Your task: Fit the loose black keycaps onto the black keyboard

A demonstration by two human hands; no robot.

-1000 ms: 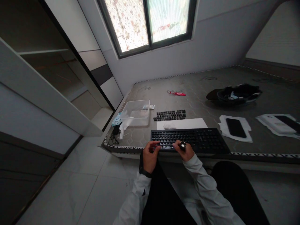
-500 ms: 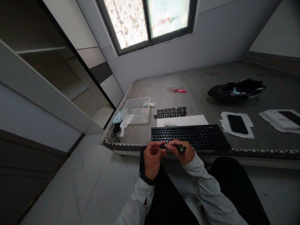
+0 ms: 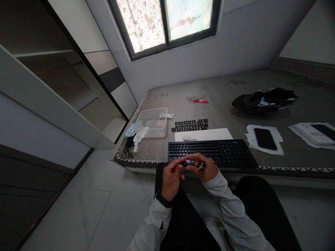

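Observation:
My left hand pinches a small black piece, apparently a keycap, between thumb and fingertips. My right hand is curled round a dark tool with a shiny round end; its exact kind is too small to tell. The fingertips of both hands meet around the keycap, just over the near edge of a black keyboard. Bare switch spots show across much of the keyboard's main block, while its number pad side carries keys. Behind it, loose black keycaps lie in rows.
A white sheet with a crumpled tissue lies behind the keyboard. To the left stands a clear plastic box beside wrappers and a black cable. Phones on white cloths, a dark cap and a red packet lie farther off.
My right fingers have lifted and arched over toward the left hand. The keycap has shifted slightly right, and the fingers of both hands now touch or nearly touch above it.

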